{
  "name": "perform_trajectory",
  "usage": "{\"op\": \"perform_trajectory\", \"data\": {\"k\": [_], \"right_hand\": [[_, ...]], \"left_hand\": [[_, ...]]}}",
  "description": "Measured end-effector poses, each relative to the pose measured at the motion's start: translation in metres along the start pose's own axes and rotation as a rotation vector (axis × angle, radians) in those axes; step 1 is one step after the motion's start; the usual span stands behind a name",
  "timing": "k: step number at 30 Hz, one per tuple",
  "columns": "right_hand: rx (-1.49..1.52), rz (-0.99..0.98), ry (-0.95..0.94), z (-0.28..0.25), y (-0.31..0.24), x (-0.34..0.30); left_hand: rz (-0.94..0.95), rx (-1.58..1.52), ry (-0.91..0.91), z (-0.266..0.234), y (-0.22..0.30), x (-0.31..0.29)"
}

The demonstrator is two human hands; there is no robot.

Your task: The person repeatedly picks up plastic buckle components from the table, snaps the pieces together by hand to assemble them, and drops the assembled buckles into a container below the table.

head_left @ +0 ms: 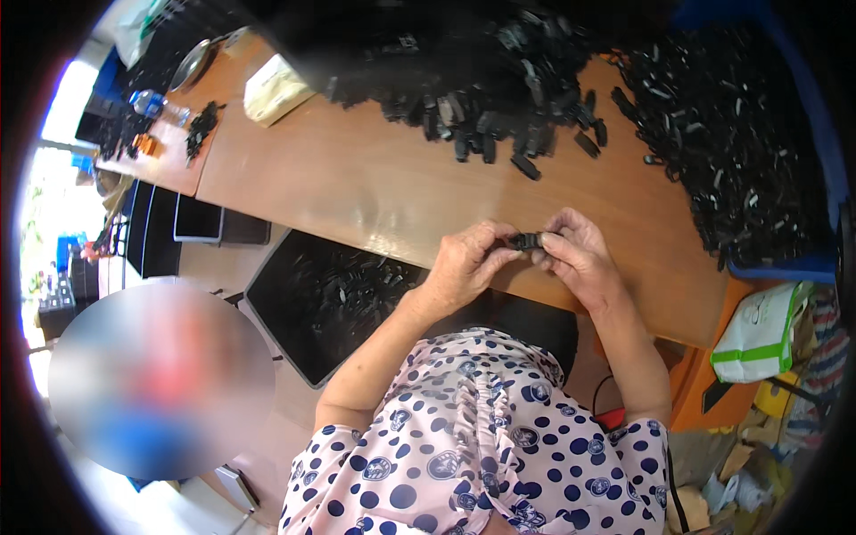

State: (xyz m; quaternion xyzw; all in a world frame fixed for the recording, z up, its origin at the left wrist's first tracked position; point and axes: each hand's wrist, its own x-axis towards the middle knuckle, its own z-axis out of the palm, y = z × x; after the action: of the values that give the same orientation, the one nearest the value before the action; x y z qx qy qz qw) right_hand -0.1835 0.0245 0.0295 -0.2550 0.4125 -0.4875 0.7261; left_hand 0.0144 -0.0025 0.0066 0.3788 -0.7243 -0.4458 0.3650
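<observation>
Two hands meet over the near edge of a brown wooden table (374,178), pinching one small black plastic part (526,240) between them. The left hand (468,263) comes in from about seven o'clock of the part, its fingers curled nearly closed, thumb and fingertips gripping the part's left end. The right hand (580,254), at about four o'clock of it, is likewise curled tight, holding the right end. The part sits just above the table edge, not resting on it.

The grip looks slight on so small a piece; if the fingertips press unevenly it could spring loose and drop past the edge toward the lap or floor, where it would be hard to find. A slip could also pinch a fingertip.

Starting at the far left, around ten o'clock, the table carries a plastic bottle (152,102), a metal dish (192,64) and a pale bag (272,89). At twelve o'clock lies a large heap of black parts (481,80), and at two o'clock a blue bin (785,134) brims with more. Below the table at eight o'clock, a dark tray (321,303) holds scattered black pieces. A white and green bag (762,334) hangs at four o'clock. Daylight floods the left rim.
</observation>
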Motion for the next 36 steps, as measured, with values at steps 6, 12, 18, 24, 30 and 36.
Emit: {"op": "perform_trajectory", "data": {"k": [6,12,18,24,30,36], "right_hand": [[-0.315,-0.053,0.021,0.013,0.016,-0.01],[-0.362,0.024,-0.108,-0.02,0.027,-0.013],[-0.406,0.217,-0.097,-0.028,0.025,-0.013],[-0.342,0.376,0.062,-0.016,0.019,-0.032],[-0.595,-0.058,0.077,-0.034,0.037,-0.043],[-0.49,0.13,0.151,-0.02,0.03,-0.034]], "left_hand": [[0.131,0.255,-0.112,0.004,-0.016,-0.025],[0.299,0.117,-0.019,0.003,-0.01,-0.043],[0.314,0.122,-0.055,0.011,-0.011,-0.046],[0.254,0.029,-0.085,0.022,-0.019,-0.032],[0.18,0.0,-0.083,0.021,-0.004,-0.035],[0.103,-0.048,-0.066,0.022,-0.006,-0.036]]}}
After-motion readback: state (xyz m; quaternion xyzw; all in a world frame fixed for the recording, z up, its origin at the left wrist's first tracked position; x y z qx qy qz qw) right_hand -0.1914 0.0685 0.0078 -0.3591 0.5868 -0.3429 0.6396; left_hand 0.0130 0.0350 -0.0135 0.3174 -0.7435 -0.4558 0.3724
